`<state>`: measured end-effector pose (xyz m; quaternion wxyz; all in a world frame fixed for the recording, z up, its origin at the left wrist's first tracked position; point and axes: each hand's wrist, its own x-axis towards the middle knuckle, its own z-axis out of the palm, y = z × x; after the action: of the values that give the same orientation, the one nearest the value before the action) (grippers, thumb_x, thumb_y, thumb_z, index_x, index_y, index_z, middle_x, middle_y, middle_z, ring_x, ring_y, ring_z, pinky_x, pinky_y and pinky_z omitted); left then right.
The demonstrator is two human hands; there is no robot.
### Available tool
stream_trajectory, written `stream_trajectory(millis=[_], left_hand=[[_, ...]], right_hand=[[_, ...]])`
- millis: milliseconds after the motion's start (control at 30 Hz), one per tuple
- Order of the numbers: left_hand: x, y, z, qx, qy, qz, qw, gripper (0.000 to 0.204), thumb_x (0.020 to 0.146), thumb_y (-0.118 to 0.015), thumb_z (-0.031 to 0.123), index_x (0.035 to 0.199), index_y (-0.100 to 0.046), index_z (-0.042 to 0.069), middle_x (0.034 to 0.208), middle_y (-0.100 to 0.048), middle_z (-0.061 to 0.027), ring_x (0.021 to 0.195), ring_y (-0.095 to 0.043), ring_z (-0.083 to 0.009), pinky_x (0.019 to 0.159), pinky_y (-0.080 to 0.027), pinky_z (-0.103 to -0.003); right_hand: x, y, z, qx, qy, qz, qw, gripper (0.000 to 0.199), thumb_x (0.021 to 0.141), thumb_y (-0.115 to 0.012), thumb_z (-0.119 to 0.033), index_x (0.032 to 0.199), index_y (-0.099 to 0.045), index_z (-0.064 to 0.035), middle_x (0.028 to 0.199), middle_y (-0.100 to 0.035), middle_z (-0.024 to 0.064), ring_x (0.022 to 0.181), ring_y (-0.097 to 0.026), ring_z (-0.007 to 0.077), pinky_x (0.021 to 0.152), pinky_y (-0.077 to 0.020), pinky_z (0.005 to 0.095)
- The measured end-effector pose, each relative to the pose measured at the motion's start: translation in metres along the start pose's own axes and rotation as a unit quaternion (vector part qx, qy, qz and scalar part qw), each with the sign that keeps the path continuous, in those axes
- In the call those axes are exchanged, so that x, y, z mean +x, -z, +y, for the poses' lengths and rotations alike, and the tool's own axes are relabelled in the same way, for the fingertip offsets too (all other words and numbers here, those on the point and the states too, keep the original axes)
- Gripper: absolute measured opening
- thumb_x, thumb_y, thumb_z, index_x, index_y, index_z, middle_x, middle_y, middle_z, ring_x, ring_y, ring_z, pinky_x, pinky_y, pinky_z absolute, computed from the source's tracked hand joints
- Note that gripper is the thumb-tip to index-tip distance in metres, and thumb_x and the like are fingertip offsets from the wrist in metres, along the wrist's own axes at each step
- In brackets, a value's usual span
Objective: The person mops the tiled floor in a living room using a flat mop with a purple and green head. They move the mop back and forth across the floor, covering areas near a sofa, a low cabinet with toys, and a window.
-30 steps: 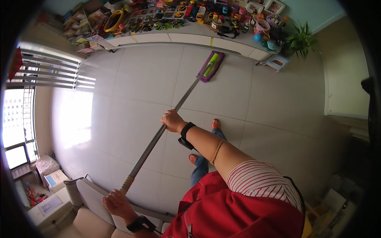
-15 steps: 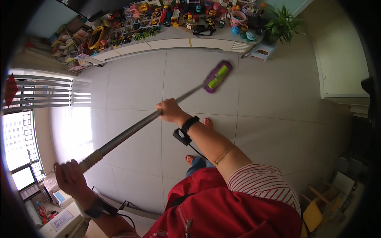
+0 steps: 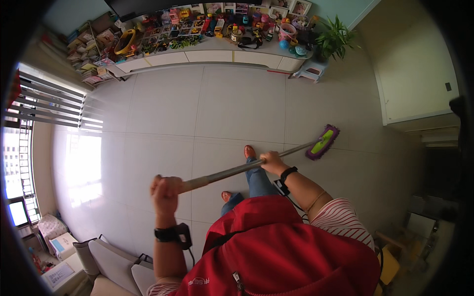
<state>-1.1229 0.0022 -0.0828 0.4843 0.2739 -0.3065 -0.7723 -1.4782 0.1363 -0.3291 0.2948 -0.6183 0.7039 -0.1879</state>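
Note:
I hold a long grey mop handle [image 3: 232,171] with both hands. My left hand [image 3: 165,188] grips its upper end, in front of my chest. My right hand [image 3: 272,161] grips the shaft further down, just right of my front foot. The flat mop head [image 3: 322,141], purple with a green top, rests on the pale tiled floor [image 3: 163,123] to my right. A black band sits on each wrist.
A low white shelf [image 3: 207,54] along the far wall is crowded with toys and boxes. A potted plant [image 3: 335,34] and a small stool [image 3: 308,73] stand at its right end. A white cabinet [image 3: 414,79] is at right, a grey sofa [image 3: 108,256] at lower left.
The mop head has swept from the far middle of the floor across to my right. My left hand has come up and rightward in front of my chest; the right hand moved right.

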Motion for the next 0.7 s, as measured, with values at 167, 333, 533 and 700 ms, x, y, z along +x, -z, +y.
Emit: stream_trajectory(millis=[167, 333, 533, 700], left_hand=[[-0.036, 0.005, 0.072, 0.081, -0.15, -0.053, 0.984, 0.029, 0.092, -0.042, 0.016, 0.066, -0.029, 0.014, 0.05, -0.033, 0.0013, 0.045, -0.033, -0.0138, 0.053, -0.033, -0.033], [-0.083, -0.024, 0.108, 0.162, -0.266, 0.029, 0.95, 0.032, 0.094, -0.042, 0.019, 0.064, -0.031, 0.015, 0.046, -0.033, 0.0023, 0.042, -0.033, -0.011, 0.051, -0.032, -0.03], [-0.097, -0.08, 0.084, 0.169, -0.239, 0.058, 0.954, 0.034, 0.092, -0.047, 0.017, 0.06, -0.032, 0.015, 0.045, -0.034, 0.0017, 0.041, -0.032, -0.0107, 0.051, -0.03, -0.029], [-0.038, -0.126, 0.012, 0.162, -0.244, 0.171, 0.941, 0.031, 0.09, -0.047, 0.014, 0.062, -0.035, 0.012, 0.047, -0.033, 0.0011, 0.046, -0.035, -0.012, 0.057, -0.031, -0.031]], right_hand=[[0.028, -0.004, -0.081, 0.032, 0.116, 0.1, 0.988, 0.01, 0.064, -0.059, -0.015, 0.058, -0.054, -0.0087, 0.057, -0.055, 0.0137, 0.059, -0.056, 0.0366, 0.057, -0.0416, 0.0476], [0.075, 0.007, -0.141, 0.096, 0.193, 0.038, 0.976, 0.007, 0.064, -0.058, -0.015, 0.06, -0.056, -0.0092, 0.06, -0.057, 0.0119, 0.066, -0.057, 0.0368, 0.063, -0.0395, 0.0491], [0.137, 0.002, -0.14, 0.09, 0.258, -0.025, 0.962, 0.009, 0.068, -0.056, -0.017, 0.061, -0.056, -0.0101, 0.063, -0.059, 0.0107, 0.069, -0.058, 0.0351, 0.069, -0.0408, 0.0469], [0.22, 0.018, -0.065, -0.023, 0.316, -0.109, 0.942, 0.007, 0.067, -0.056, -0.014, 0.06, -0.056, -0.0127, 0.063, -0.06, 0.0093, 0.073, -0.061, 0.0327, 0.072, -0.0425, 0.0448]])
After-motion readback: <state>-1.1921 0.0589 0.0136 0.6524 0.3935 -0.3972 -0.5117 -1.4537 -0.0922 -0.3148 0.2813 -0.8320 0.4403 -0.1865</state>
